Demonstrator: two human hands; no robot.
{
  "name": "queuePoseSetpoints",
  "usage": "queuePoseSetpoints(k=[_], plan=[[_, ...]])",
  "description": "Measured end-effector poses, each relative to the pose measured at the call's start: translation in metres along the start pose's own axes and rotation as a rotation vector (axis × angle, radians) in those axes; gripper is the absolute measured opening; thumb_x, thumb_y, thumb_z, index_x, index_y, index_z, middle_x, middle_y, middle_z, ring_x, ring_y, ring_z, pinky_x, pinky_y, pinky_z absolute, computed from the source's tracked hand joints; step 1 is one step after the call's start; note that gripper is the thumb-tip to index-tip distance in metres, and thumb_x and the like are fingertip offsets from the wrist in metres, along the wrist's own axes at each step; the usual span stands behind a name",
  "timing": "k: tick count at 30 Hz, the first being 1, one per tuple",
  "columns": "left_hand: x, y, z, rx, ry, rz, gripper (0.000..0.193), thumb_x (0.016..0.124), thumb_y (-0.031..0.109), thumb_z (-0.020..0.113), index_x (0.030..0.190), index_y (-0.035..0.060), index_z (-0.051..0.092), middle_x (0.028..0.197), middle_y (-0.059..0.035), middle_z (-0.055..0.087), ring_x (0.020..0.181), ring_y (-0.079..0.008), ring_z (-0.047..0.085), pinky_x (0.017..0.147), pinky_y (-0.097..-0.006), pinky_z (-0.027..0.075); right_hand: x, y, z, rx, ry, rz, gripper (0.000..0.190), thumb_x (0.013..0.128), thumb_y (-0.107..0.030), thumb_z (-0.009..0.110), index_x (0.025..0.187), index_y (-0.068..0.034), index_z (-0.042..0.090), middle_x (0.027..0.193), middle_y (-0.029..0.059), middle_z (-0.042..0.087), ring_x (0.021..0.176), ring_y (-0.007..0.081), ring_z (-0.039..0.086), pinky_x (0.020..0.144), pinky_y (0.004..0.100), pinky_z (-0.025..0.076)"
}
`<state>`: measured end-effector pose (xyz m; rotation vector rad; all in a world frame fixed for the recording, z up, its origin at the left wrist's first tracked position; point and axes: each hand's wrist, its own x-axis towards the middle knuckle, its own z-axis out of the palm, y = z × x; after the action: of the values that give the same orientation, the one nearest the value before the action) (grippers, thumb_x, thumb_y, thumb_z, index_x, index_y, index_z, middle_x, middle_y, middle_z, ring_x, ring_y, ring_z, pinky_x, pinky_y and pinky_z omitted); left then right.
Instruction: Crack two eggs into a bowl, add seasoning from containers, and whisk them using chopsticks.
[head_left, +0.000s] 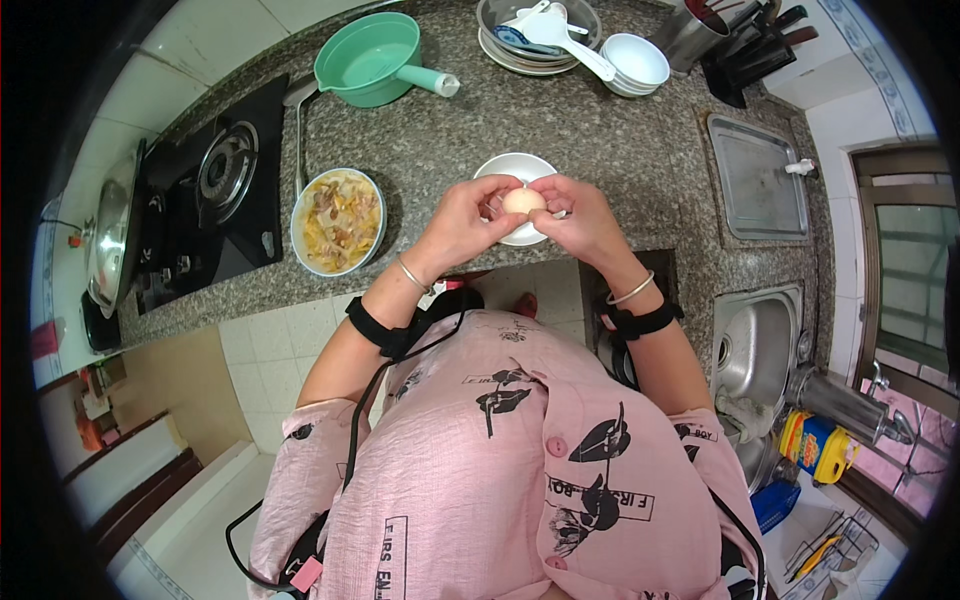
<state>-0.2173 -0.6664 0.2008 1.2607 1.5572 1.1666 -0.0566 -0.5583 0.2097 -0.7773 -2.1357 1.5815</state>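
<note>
Between the fingertips of both hands is a pale brown egg (523, 200), held just over a white bowl (517, 164) near the counter's front edge. My left hand (471, 214) grips the egg from the left, with its thumb along the lower side. From the right, my right hand (576, 216) grips it too, thumb and fingers curled around. The upper part of the shell faces me; whether it is cracked is too small to tell. Both hands hide much of the bowl's inside.
Left of my hands stands a bowl of mixed food (337, 221), beside a gas hob (217, 180). Farther back are a green plastic dipper (371, 64), stacked white bowls (634, 64) and a knife block (742, 67). A steel sink (757, 337) lies to the right.
</note>
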Motion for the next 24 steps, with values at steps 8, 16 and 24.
queuePoseSetpoints(k=[8,16,24], plan=[[0.005,-0.001,-0.001,0.086,0.027,0.038,0.034,0.074,0.008,0.068,0.105,-0.0022,0.060,0.090,-0.0050,0.064,0.075,-0.0078,0.059,0.068,-0.0229,0.050,0.005,-0.007,0.001,-0.066,0.008,-0.027,0.029,0.071,-0.007,0.065,0.098,0.005,0.064,0.076,0.0120,0.067,0.068,0.0127,0.063,0.063,0.0257,0.050],[0.009,-0.012,0.003,-0.002,0.088,0.041,0.031,0.069,0.010,0.070,0.098,-0.0008,0.062,0.076,-0.0059,0.064,0.067,-0.0084,0.060,0.062,-0.0238,0.050,0.008,-0.001,0.005,-0.052,0.002,0.000,0.033,0.071,-0.010,0.065,0.100,0.006,0.064,0.080,0.0181,0.068,0.072,0.0196,0.068,0.065,0.0278,0.053],[0.011,-0.021,-0.002,-0.051,0.000,-0.020,0.030,0.074,0.000,0.066,0.104,-0.0017,0.059,0.091,-0.0006,0.062,0.080,-0.0047,0.058,0.071,-0.0206,0.050,0.007,0.008,0.007,-0.026,-0.008,-0.028,0.034,0.072,-0.009,0.064,0.103,0.006,0.064,0.084,0.0178,0.069,0.075,0.0192,0.068,0.067,0.0272,0.053]])
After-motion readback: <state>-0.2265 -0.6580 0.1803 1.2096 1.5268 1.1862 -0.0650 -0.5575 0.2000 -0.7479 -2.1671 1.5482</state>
